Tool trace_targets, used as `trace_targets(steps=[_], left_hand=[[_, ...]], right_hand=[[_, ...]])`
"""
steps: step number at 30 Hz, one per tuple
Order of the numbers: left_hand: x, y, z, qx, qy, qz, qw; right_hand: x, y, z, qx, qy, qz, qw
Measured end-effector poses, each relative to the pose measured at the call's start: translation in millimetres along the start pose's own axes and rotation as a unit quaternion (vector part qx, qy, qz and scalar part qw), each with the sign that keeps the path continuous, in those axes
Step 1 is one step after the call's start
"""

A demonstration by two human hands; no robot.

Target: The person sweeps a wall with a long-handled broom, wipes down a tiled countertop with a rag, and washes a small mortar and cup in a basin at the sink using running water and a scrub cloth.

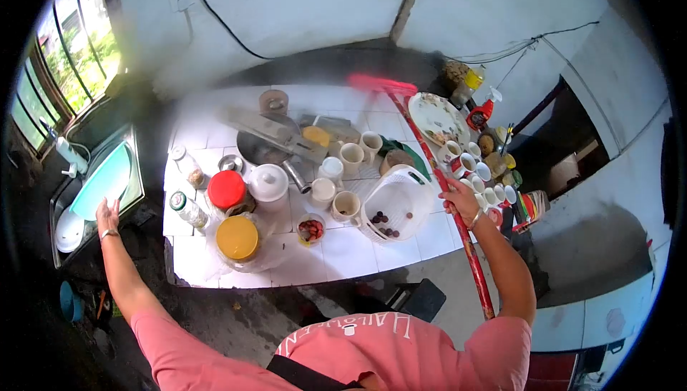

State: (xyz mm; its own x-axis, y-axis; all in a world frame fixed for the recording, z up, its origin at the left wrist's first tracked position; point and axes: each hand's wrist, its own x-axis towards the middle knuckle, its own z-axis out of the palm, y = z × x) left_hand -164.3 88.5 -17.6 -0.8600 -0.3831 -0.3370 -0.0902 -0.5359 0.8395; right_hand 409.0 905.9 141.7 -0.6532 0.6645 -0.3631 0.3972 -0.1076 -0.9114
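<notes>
turquoise basin (109,178) (rounded) touches left hand (107,218); right hand (463,201) grips mottled pole (473,266).

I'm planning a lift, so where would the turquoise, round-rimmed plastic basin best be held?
Probably by its lower rim, coming from the person's side: the turquoise, round-rimmed plastic basin sits tilted with that edge toward the person, where the left hand touches it.
</notes>
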Motion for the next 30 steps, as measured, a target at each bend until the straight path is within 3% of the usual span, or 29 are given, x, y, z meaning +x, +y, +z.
trace_targets(steps=[3,6,8,10,11,13,14,15,17,19,22,24,27,30], left_hand=[[-47.0,-12.5,15.7,0.129,0.015,0.008,0.992],[-116.9,-34.0,55.3,0.234,-0.182,0.084,0.951],[-290.8,-37.7,146.1,0.192,-0.255,0.07,0.945],[-413.3,-61.0,202.1,0.243,-0.384,0.081,0.887],[-465.0,-78.0,230.0,0.298,-0.401,0.017,0.866],[-569.6,-118.8,263.8,0.276,-0.548,-0.037,0.788],[-623.9,-130.8,296.2,0.384,-0.568,-0.07,0.724],[-643.0,-175.2,302.2,0.351,-0.643,-0.109,0.672],[-698.4,-232.1,325.3,0.312,-0.661,-0.265,0.629],[-759.6,-251.1,365.4,0.327,-0.653,-0.357,0.582],[-809.4,-287.7,401.9,0.259,-0.6,-0.437,0.618],[-822.2,-309.2,420.5,0.255,-0.548,-0.44,0.664],[-833.2,-334.2,444.9,0.221,-0.501,-0.45,0.705],[-831.6,-354.9,473.3,0.178,-0.519,-0.426,0.72]], right_hand=[[15.9,-0.7,-11.0,-0.004,0.007,-0.022,1.0],[42.9,-11.1,-18.3,-0.069,0.01,-0.042,0.997],[79.2,-13.4,-28.8,-0.03,-0.007,-0.063,0.998],[115.8,-14.9,-38.3,0.023,-0.006,-0.09,0.996],[124.7,-28.0,-34.7,0.008,0.015,-0.088,0.996],[157.2,-45.0,-38.1,-0.02,0.034,-0.098,0.994],[188.3,-42.7,-41.9,-0.026,0.034,-0.114,0.993],[217.5,-38.6,-46.7,-0.025,0.047,-0.125,0.991],[255.0,-42.0,-43.7,-0.014,0.068,-0.15,0.986],[273.6,-51.8,-43.8,-0.041,0.087,-0.179,0.979],[349.9,-41.4,-52.6,-0.159,0.15,-0.246,0.944],[378.8,-52.7,-64.4,-0.167,0.118,-0.21,0.956],[414.9,-58.6,-66.0,-0.159,0.165,-0.247,0.942],[442.9,-72.0,-80.7,-0.266,0.208,-0.264,0.903]])
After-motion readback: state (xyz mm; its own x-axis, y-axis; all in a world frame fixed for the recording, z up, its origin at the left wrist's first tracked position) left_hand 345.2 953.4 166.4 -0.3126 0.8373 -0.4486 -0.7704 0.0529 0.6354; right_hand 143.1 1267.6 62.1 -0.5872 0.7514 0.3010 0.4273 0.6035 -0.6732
